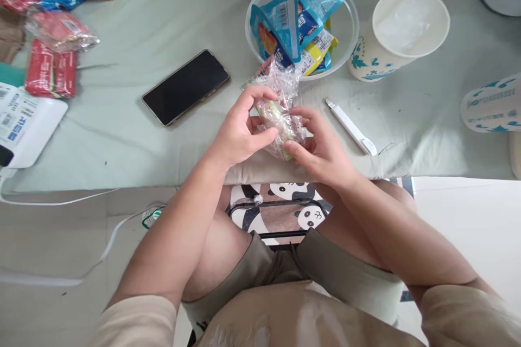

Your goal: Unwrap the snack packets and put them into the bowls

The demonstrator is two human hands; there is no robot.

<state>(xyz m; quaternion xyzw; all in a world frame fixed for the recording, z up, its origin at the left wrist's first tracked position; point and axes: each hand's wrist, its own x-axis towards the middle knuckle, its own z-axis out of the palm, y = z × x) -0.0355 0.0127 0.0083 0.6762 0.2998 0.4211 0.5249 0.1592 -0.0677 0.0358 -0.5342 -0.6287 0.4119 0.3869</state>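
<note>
A big table (134,135) with a pale cloth holds a clear bowl (349,38) of blue packets (285,21) and a black phone (186,87). At its near edge, the left hand (238,133) and right hand (321,152) both pinch a crinkly clear packet (280,105).

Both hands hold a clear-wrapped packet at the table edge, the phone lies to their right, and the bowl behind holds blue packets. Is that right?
No. In the head view the phone lies to the left of the hands, not the right. The left hand and right hand do both hold the clear-wrapped packet, and the bowl behind holds blue packets.
</note>
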